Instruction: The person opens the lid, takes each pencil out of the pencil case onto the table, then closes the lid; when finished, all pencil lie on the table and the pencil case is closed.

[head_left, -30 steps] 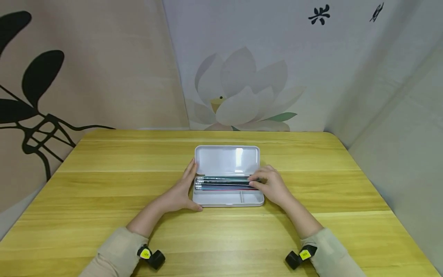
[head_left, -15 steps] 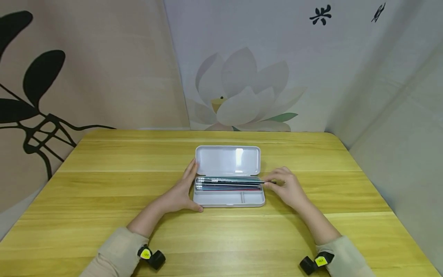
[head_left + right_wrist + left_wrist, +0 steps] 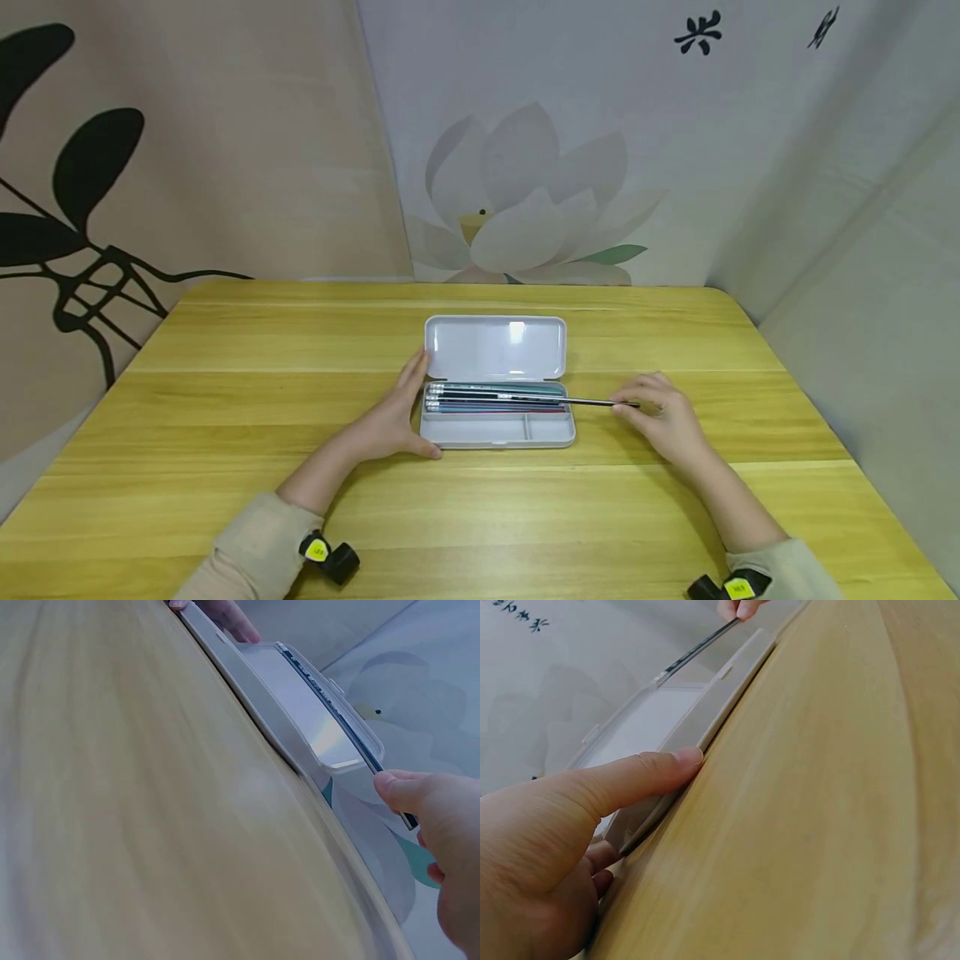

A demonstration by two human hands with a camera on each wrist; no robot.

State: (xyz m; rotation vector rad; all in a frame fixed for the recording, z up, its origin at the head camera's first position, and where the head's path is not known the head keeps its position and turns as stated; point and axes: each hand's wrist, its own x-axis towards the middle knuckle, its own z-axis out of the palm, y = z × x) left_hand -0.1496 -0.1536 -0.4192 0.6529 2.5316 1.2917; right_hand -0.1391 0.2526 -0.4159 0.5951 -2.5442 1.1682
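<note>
A white pencil case (image 3: 472, 430) lies open on the wooden table, its lid (image 3: 487, 348) tipped back. Several pencils (image 3: 468, 409) lie side by side in its long rear compartment, eraser ends to the left. My left hand (image 3: 384, 423) grips the case's left end, thumb along the front wall and fingers at the side and back. To the right of the case, my right hand (image 3: 663, 415) pinches a dark pencil (image 3: 588, 402) near its right end. That pencil (image 3: 330, 705) stretches leftward over the case, its eraser end above the other pencils.
The wooden table (image 3: 495, 525) reaches back to a curtain (image 3: 300, 150) printed with a lotus and dark leaves. A small divider (image 3: 526, 427) splits the case's front compartment. Each wrist wears a black camera (image 3: 341, 564) on a strap.
My right hand has moved right from the case, drawing the dark pencil out past its right end. My left hand stays on the case's left end.
</note>
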